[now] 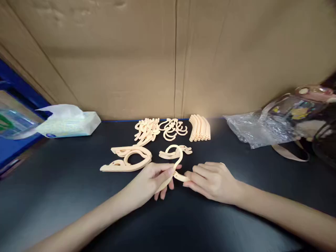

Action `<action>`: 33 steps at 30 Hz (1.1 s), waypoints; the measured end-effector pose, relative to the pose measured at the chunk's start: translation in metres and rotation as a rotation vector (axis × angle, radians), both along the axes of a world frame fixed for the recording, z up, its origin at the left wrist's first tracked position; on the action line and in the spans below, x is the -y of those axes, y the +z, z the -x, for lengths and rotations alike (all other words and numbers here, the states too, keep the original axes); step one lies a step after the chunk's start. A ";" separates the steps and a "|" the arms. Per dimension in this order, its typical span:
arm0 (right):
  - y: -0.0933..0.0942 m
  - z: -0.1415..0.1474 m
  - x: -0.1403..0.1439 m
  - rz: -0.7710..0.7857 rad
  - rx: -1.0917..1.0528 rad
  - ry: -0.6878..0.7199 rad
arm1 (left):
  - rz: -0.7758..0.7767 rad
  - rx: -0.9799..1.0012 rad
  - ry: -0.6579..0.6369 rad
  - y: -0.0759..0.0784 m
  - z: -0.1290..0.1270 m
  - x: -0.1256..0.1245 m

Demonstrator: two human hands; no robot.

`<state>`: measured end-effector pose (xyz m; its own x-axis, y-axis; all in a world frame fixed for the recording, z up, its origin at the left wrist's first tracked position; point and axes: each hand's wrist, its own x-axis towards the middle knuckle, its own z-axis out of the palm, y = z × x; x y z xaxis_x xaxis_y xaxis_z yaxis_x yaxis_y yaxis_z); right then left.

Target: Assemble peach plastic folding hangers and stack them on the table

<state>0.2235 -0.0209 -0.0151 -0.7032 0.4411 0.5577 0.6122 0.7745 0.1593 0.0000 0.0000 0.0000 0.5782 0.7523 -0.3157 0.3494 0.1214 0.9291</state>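
Observation:
My left hand [149, 182] and my right hand [212, 180] meet at the middle of a black table [65, 196], both gripping one peach plastic hanger piece [176, 164] whose hook curves up between them. Just behind it lies another small peach piece [187, 150]. To the left rest assembled peach hanger arms [128, 159]. Farther back sit a pile of arm pieces [145, 130], a heap of hooks [173, 128] and a row of curved bars [200, 127].
A pack of wet wipes [70, 122] lies at the back left by a blue bin [15, 119]. Crumpled clear plastic [252, 131] and a bag [309, 115] sit at the right. A cardboard wall [168, 56] closes the back.

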 end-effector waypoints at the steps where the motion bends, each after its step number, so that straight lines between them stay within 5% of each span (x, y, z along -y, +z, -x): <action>1: 0.000 0.001 0.000 0.003 0.003 -0.002 | -0.002 0.000 0.001 0.001 0.000 0.001; 10: 0.001 0.001 -0.002 0.081 -0.005 -0.005 | -0.048 -0.053 -0.049 0.003 -0.001 0.005; 18: 0.000 0.000 -0.003 0.159 -0.061 -0.004 | -0.660 -0.426 -0.132 0.012 -0.008 0.019; 26: 0.004 -0.002 -0.012 0.259 -0.165 -0.128 | -0.896 -0.482 -0.230 0.002 -0.006 0.021; 33: 0.006 -0.002 -0.014 0.331 -0.179 -0.162 | -0.952 -0.480 -0.267 0.001 -0.005 0.019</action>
<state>0.2259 -0.0074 -0.0090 -0.5143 0.7144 0.4744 0.7261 0.6572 -0.2024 0.0050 -0.0187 0.0012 0.7307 0.6765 0.0922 0.6080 -0.7062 0.3628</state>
